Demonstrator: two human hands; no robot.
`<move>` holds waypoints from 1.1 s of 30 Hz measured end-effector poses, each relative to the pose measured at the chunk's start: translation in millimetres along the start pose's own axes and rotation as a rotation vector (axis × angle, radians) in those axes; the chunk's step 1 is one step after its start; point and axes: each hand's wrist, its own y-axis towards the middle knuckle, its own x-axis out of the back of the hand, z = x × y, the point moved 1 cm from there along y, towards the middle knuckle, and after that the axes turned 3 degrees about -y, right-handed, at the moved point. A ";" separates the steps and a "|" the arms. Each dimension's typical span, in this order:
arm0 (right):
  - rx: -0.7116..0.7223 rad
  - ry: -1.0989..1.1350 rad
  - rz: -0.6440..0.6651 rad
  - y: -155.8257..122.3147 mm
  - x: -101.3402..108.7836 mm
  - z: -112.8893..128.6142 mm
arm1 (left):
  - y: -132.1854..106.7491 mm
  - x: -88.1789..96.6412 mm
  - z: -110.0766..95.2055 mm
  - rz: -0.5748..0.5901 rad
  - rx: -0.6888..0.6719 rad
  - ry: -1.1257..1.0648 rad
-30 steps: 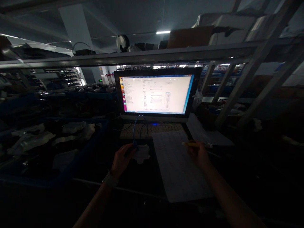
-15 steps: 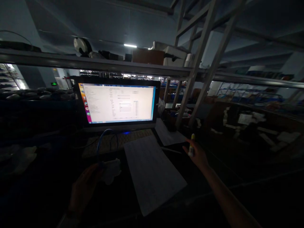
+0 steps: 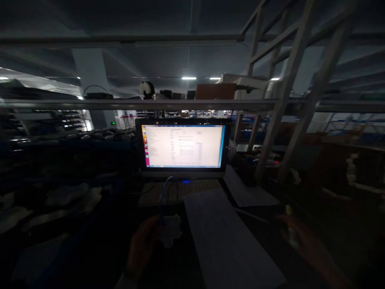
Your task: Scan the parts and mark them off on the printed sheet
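Observation:
In the dim light my left hand is closed at the left end of a pale, flat housing, where a blue cable meets it. Its fingertips are dark, so the exact grip is hard to see. My right hand is closed around a slim white marker with a yellow end, held roughly upright right of the papers. A large printed sheet lies between my hands. Behind it a lit monitor shows a window with form fields.
A keyboard sits below the monitor, partly under the sheet. A second paper and a thin pale stick lie to the right. Pale parts fill the left side. A metal shelf and slanted frame posts rise behind.
The view has swung left and tilted up, so the monitor, sheet and both hands appear farther right and lower. Both hands keep their holds; the right hand is more blurred.

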 end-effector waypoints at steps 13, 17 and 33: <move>0.012 0.052 0.006 -1.6 -5.0 -12.9 | -4.2 -2.0 5.3 -0.010 0.033 -0.042; -0.011 0.032 0.032 -2.6 -4.5 -13.4 | -2.5 -0.8 2.5 -0.003 0.024 -0.035; -0.020 0.031 0.004 -3.2 -6.4 -14.8 | -3.3 -1.6 3.4 -0.018 0.040 -0.045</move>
